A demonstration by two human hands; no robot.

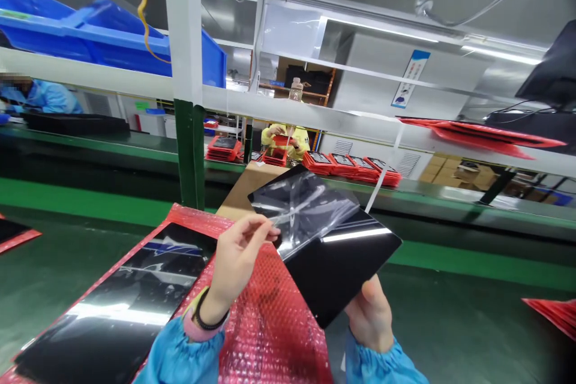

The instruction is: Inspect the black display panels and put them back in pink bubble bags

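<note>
My right hand (371,315) grips a glossy black screen panel (342,264) by its lower right edge, holding it tilted in the air. A clear protective film (310,210) lies partly lifted and creased over the panel's upper left part. My left hand (240,258) is closed in a pinch on the film's near edge. Below the panel, a sheet of red bubble wrap (270,324) is spread out. To the left, a second black panel (121,306) with a shiny surface rests on red wrap.
A cardboard box (240,189) stands behind the panel. A white and green post (189,150) rises from the bench. Red packets (351,165) sit in stacks at the far bench, near a person in yellow (301,135). Red sheets (553,315) lie at right.
</note>
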